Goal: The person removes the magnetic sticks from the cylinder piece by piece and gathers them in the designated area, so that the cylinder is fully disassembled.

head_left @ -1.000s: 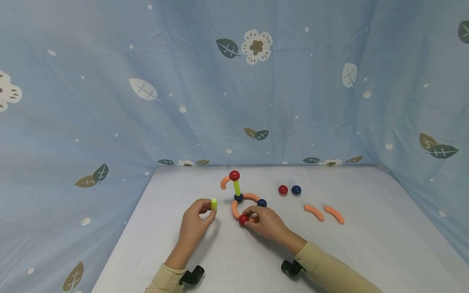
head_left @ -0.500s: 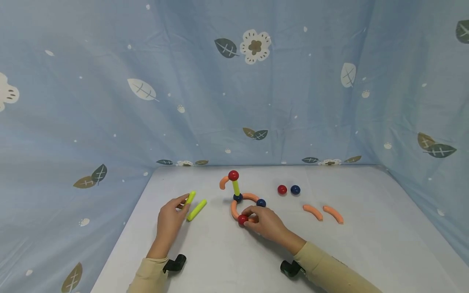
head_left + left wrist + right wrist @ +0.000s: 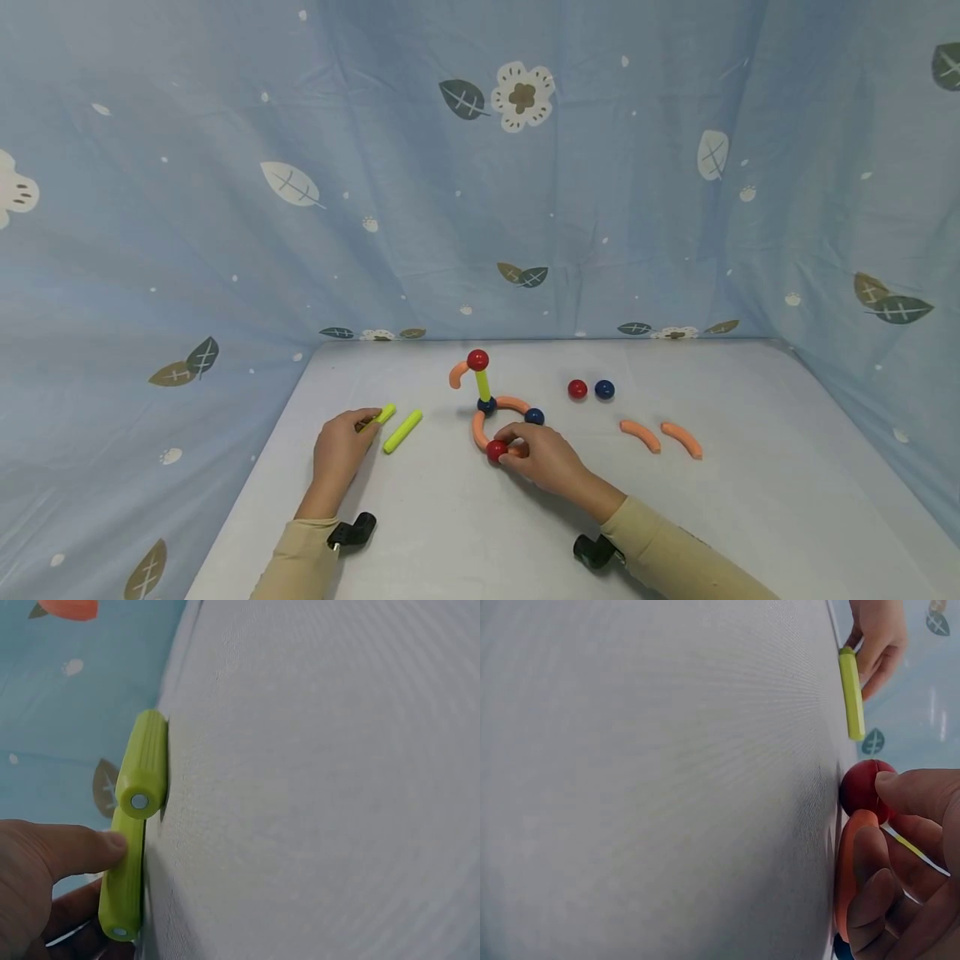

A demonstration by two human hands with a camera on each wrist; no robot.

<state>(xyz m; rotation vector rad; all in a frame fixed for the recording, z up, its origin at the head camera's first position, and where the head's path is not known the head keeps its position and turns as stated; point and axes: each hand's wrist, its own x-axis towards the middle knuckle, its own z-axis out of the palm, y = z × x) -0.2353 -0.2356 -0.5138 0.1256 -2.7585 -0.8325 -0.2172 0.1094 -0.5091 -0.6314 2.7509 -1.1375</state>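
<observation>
The left hand (image 3: 339, 454) pinches a green rod (image 3: 122, 896) seemingly on the table (image 3: 450, 525), whose left edge lies outward, with a second rod (image 3: 403, 432) just rightward, then room before the red ball (image 3: 497, 451) the right hand (image 3: 551, 461) pinches.

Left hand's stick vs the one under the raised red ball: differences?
Pose: held stick lies nearly flat; mounted stick stands nearly upright.
Ends: held stick's visible ends are bare; mounted stick meets a red ball above and a blue ball below.
Contact: left hand pinches held stick; no hand touches mounted stick.
Shared: yellow-green.
</observation>
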